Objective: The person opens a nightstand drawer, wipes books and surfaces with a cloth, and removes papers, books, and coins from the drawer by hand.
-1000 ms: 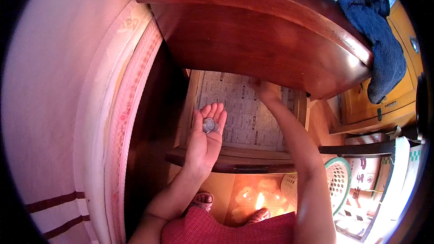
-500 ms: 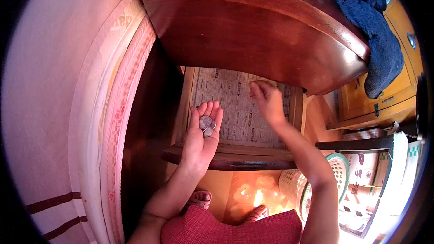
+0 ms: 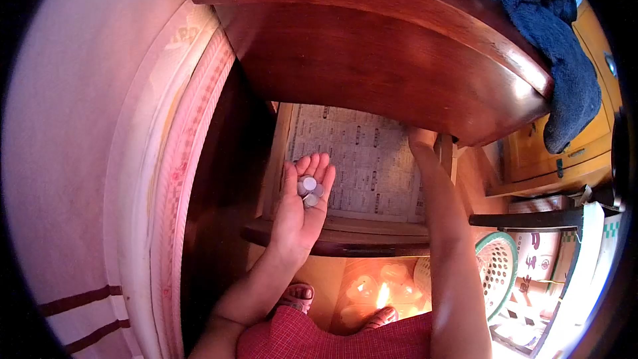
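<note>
Palm up, my left hand (image 3: 304, 203) holds several silver coins (image 3: 310, 185) over the front left part of a pulled-out drawer (image 3: 345, 244). Printed paper (image 3: 359, 159) lines the drawer's bottom. My right hand (image 3: 421, 138) reaches into the back right of the drawer, beside its side wall. The dark red cabinet front (image 3: 372, 60) overhangs there, and the fingers are hidden beneath it.
A blue towel (image 3: 561, 60) hangs off the cabinet's right edge. Beyond it is a yellow wooden cabinet (image 3: 585, 139). A green-rimmed basket (image 3: 497, 276) stands at the lower right. A mattress edge (image 3: 189, 159) runs along the left.
My right hand has moved from above the middle of the drawer back and right, under the cabinet front. In my left palm the coins now lie differently, with one pale coin on top.
</note>
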{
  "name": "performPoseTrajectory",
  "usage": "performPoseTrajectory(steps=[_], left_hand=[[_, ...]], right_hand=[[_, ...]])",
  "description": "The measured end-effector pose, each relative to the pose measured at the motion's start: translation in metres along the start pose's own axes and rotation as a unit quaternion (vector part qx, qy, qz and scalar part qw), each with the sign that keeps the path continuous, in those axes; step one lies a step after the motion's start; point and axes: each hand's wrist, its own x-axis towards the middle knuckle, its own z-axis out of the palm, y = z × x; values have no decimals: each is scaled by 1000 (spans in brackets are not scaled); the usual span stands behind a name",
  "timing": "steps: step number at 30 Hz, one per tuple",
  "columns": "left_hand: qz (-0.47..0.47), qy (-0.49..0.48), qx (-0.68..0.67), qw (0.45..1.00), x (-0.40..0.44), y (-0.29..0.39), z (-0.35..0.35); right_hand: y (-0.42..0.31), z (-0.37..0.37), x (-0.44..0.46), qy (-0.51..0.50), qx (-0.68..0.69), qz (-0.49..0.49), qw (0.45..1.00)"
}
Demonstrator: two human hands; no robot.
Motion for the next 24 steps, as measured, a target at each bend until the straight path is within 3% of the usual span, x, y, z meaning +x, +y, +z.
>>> performPoseTrajectory(steps=[2, 4, 5, 7, 9, 11, 13, 16, 19, 21, 22, 23, 24], left_hand=[[-8, -25, -11, 1000, 3, -1, -6], [-3, -13, -3, 1000, 3, -1, -2], [0, 3, 4, 1000, 2, -1, -1], [1, -14, -1, 1000, 2, 0, -3], [2, -33, -7, 999, 1, -1, -2], [-8, -18, 3, 1000, 0, -1, 3], [-20, -41, -11, 999, 1, -1, -2], [-30, -82, -31, 996, -3, -4, -1], [-36, -67, -22, 997, -17, -7, 11], [-69, -95, -70, 991, -26, -11, 25], [-37, -76, -47, 995, -35, -14, 48], [-42, -83, -47, 995, -43, -16, 66], [-7, -117, 20, 993, -50, -18, 82]], right_hand=[[5, -2, 0, -14, 39, 21, 999], [14, 2, 8, 15, -121, -152, 981], [20, 5, 3, 15, -121, -152, 981], [-41, -48, -40, -147, -105, -174, 968], [-74, -85, -78, -204, 140, -181, 952], [-103, -114, -112, -278, 350, -69, 892], [-138, -147, -138, -301, 455, -57, 836], [-156, -157, -152, -222, 356, -280, 864], [-163, -158, -159, -139, 328, -337, 871], [-163, -171, -162, -116, 292, -307, 898], [-161, -168, -162, -92, 415, -185, 886], [-161, -171, -163, -63, 526, -57, 846], [-167, -178, -166, -121, 641, 37, 757]])
